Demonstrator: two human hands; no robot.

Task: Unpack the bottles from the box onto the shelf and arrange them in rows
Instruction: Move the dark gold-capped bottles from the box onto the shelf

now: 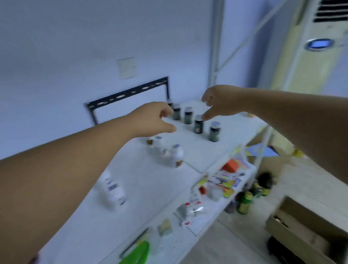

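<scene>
Bottles: the dark bottles (188, 115) stand upright in one slanting row at the back of the shelf (148, 182), near one another with caps level. This looks like the row the task asks for.
White bottles: the white bottles (176, 156) stand in a loose cluster on the camera side of that row and well apart from it, probably awaiting lining up. They are blurred, so their exact count is unclear.
Left hand: the left hand (157, 117) hovers at the far end of the row. Its fingers are loosely curled, the thumb is out, and it grips nothing.
Right hand: the right hand (216, 101) is above the middle of the row. Thumb and fingers are spread apart and it holds nothing. Whether the thumb touches a cap cannot be told.
Reason: with both hands bracketing the row, they are likely poised to nudge its spacing straight.
Box: the cardboard box (304, 232) sits on the floor, far below the row and to its right, with its top open for reaching in. What is inside is too dim to tell.
Lower shelf: the lower shelf (198, 224), beneath the row, holds mixed packets.
</scene>
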